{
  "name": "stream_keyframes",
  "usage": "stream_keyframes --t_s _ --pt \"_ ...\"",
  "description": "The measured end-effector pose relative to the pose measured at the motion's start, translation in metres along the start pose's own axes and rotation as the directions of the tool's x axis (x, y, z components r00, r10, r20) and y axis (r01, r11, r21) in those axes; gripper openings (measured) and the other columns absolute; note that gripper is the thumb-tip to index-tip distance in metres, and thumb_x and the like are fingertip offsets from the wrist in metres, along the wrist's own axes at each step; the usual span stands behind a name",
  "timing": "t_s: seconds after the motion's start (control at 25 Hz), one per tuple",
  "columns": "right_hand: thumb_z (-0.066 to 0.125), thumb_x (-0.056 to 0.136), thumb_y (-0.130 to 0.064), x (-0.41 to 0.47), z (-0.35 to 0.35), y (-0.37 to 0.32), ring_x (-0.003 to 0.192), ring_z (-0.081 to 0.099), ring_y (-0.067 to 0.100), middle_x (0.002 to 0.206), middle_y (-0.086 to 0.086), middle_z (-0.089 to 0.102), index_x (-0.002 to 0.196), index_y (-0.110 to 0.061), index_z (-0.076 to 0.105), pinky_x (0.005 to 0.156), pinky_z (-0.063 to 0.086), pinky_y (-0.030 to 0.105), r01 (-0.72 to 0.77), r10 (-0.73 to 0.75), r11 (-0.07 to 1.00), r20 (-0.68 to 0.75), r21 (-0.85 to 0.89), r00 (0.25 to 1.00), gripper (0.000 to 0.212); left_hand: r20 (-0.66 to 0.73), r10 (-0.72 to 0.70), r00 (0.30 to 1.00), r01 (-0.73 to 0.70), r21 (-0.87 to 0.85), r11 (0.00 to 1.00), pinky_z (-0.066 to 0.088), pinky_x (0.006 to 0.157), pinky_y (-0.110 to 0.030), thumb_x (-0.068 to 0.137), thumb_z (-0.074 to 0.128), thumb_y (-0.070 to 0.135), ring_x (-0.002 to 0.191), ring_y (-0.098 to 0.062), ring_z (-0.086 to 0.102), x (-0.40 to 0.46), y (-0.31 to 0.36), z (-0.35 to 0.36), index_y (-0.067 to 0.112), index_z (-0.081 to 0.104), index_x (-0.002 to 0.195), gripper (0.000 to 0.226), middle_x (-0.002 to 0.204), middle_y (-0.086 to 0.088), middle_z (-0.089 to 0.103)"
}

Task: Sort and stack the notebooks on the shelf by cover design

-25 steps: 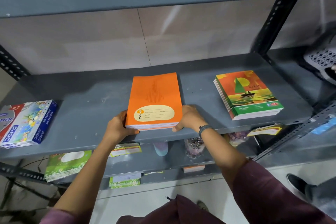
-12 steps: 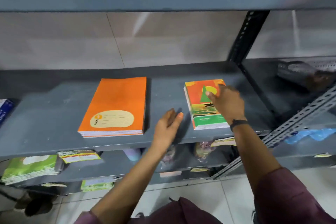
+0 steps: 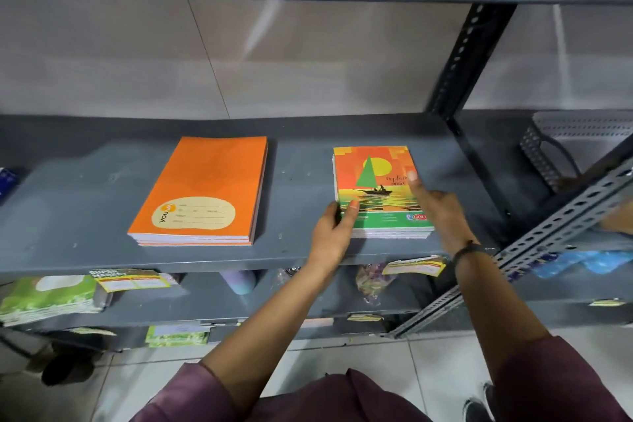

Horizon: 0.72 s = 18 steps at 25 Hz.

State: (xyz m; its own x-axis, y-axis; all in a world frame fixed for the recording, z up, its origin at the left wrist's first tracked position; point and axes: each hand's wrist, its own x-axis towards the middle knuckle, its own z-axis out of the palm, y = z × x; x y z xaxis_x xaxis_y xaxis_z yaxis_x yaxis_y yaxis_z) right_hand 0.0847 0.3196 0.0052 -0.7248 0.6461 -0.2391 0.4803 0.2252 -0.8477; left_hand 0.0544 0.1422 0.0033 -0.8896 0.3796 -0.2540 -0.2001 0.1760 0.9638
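Two notebook stacks lie on the grey shelf (image 3: 298, 178). The plain orange stack (image 3: 202, 188) with a cream label sits at the left, untouched. At the right lies the sailboat-cover stack (image 3: 373, 181), orange and green. My left hand (image 3: 334, 233) grips that stack's near left corner, thumb on the cover and fingers at the edge. My right hand (image 3: 438, 205) rests on the stack's right side, with one finger stretched over the cover.
A dark perforated upright (image 3: 469, 58) stands behind the stack at the right. A grey slotted bar (image 3: 534, 243) slants across the lower right. A pale basket (image 3: 575, 144) sits on the adjoining shelf. Green packs (image 3: 48, 298) and price tags lie on the shelf below.
Both hands let go of the orange stack and moved right. The right hand reached the sailboat stack first, then the left hand took its near left corner. The camera turned right.
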Motion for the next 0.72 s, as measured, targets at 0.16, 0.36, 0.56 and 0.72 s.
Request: stream_keyframes --t_s 0.16,0.36,0.56,0.72 --pt "0.054 0.074 -0.072 -0.003 0.031 -0.012 0.073 0.057 0.031 0.063 0.012 0.060 0.056 -0.007 0.054 0.065 0.043 0.036 0.001 -0.001 1.000 -0.015 0.013 1.000 0.068 -0.129 -0.008 0.992 0.008 0.001 1.000 0.033 0.084 -0.022 0.090 0.047 0.042 0.096 -0.009 0.049 0.011 -0.006 -0.022 0.019 0.051 0.113 0.033 0.106 0.009 0.052" --pt "0.055 0.075 -0.071 -0.009 0.071 -0.024 0.071 0.060 0.024 0.077 0.015 0.072 0.081 0.002 0.070 0.068 0.045 0.032 0.045 -0.045 0.999 0.024 0.004 0.999 0.075 -0.300 -0.031 0.953 0.024 -0.027 0.999 0.033 0.093 -0.025 0.086 0.053 0.044 0.115 -0.017 0.048 0.017 -0.013 -0.047 0.008 0.039 0.134 0.062 0.118 0.002 0.050" --pt "0.054 0.075 -0.072 -0.010 0.088 -0.031 0.074 0.063 0.025 0.089 0.015 0.075 0.089 0.001 0.071 0.069 0.045 0.033 0.061 -0.061 0.998 0.067 -0.006 0.996 0.076 -0.391 0.015 0.920 -0.021 -0.011 1.000 0.036 0.089 -0.024 0.085 0.055 0.040 0.108 -0.019 0.056 0.019 -0.016 -0.056 0.011 0.051 0.121 0.046 0.112 0.000 0.059" --pt "0.053 0.080 -0.066 -0.008 0.084 -0.030 0.077 0.060 0.026 0.098 0.024 0.072 0.094 0.008 0.068 0.070 0.045 0.032 0.046 -0.047 0.999 0.081 0.022 0.996 0.076 -0.372 0.036 0.927 -0.036 0.008 0.999 0.036 0.087 -0.024 0.086 0.055 0.040 0.098 -0.014 0.053 0.017 -0.016 -0.057 0.014 0.053 0.117 0.041 0.109 0.002 0.059"
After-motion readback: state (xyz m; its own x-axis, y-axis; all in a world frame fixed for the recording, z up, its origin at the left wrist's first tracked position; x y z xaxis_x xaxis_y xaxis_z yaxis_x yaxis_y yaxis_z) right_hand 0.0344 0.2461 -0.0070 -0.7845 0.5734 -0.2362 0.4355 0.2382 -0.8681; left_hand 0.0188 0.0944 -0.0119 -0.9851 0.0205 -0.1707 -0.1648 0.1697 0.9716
